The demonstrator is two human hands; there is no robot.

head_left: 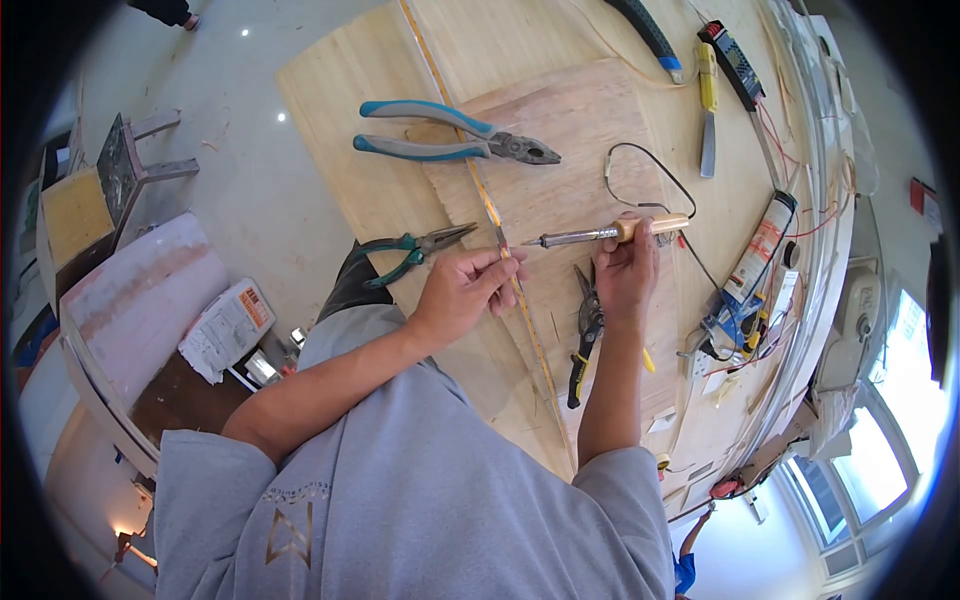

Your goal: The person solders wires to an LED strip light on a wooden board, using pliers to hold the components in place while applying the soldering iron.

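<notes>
My right hand grips the wooden handle of a soldering iron, its metal tip pointing left toward a long yellow LED strip that runs along the plywood board. My left hand pinches the strip between fingers just below the iron's tip. The iron's black cord loops away over the board.
Large blue-handled pliers lie above my hands. Green needle-nose pliers sit at the bench's left edge, tin snips beside my right wrist. A scraper, tube and tangled wires crowd the right side.
</notes>
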